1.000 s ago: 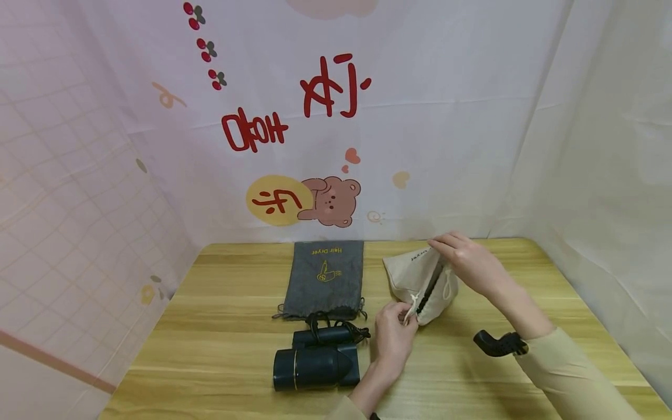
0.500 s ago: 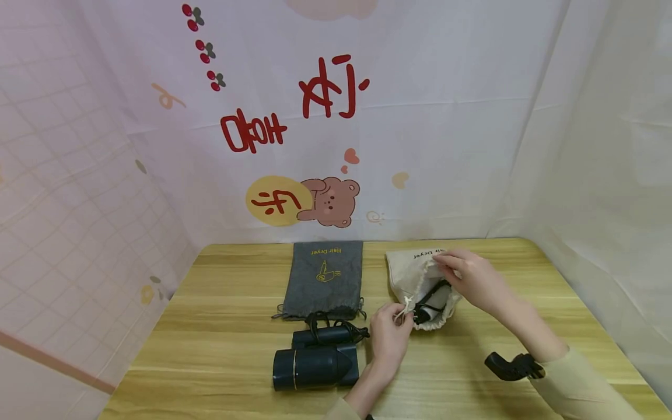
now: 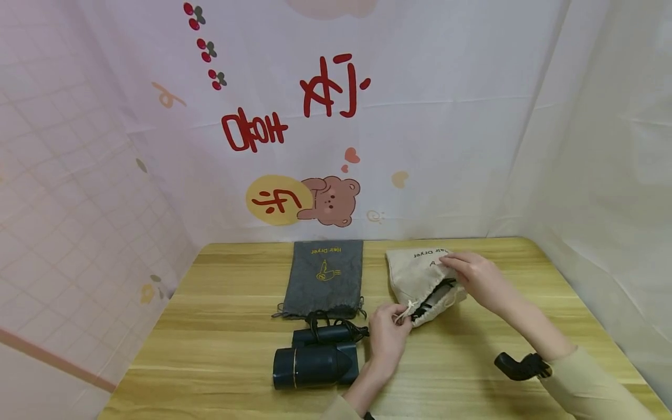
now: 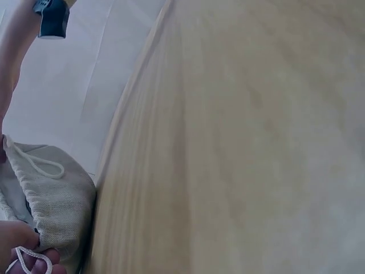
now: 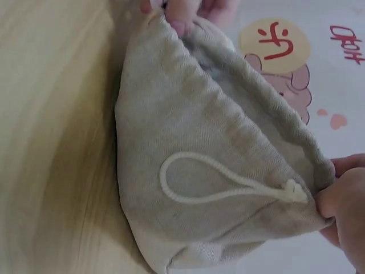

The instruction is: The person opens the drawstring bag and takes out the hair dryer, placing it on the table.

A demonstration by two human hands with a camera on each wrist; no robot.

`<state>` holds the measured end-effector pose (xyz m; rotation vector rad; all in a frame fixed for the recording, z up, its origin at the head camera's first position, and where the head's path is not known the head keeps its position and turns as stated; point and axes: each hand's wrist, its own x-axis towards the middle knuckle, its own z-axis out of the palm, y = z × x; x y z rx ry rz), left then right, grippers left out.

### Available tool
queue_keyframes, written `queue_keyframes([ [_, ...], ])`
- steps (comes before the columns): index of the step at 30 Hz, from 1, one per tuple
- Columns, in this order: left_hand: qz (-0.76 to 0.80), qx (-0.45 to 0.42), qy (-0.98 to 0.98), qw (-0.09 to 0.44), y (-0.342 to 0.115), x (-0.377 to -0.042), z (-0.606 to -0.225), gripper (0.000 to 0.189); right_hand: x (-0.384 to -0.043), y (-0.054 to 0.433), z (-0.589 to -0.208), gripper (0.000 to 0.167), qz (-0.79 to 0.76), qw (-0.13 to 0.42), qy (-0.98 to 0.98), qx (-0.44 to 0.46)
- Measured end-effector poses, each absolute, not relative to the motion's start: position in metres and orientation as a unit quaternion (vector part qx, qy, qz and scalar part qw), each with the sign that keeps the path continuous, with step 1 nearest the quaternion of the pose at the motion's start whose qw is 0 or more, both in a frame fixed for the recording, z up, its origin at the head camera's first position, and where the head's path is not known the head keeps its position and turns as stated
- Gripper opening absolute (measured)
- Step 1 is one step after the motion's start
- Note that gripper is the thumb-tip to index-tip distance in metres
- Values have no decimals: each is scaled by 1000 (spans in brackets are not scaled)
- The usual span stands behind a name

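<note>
A beige drawstring bag (image 3: 417, 273) printed "Hair Dryer" lies at the table's back right, its mouth part open. Inside show black cord and something pale; the rest is hidden. My left hand (image 3: 388, 336) pinches the near left corner of the mouth by its white drawstring, whose loop (image 4: 25, 258) crosses the fingers in the left wrist view. At the opposite corner my right hand (image 3: 482, 284) pinches the rim between thumb and fingers. In the right wrist view a drawstring loop (image 5: 171, 174) hangs on the bag's side, near the right fingers.
Left of the beige bag, a grey drawstring bag (image 3: 325, 283) printed "Hair Dryer" lies flat. In front of it rests a dark hair dryer (image 3: 315, 367) with its cord (image 3: 343, 332) bundled around the handle. A printed cloth (image 3: 446, 116) hangs behind the wooden table (image 3: 210, 332).
My right hand has moved right and slightly down, with the rim in its grip. The bag's mouth gaped wider half a second ago and is narrower now. My left hand has barely shifted.
</note>
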<state>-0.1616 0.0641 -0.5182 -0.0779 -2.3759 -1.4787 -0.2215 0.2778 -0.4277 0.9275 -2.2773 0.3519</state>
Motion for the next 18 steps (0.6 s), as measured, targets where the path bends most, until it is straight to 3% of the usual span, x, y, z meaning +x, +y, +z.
queue_keyframes([
  [8, -528, -14, -840, 124, 63, -164, -517, 15, -238, 287, -419, 46, 117, 317, -868, 365],
  [18, -497, -8, -850, 175, 67, -169, -515, 10, -263, 287, -403, 41, 96, 314, -871, 366],
])
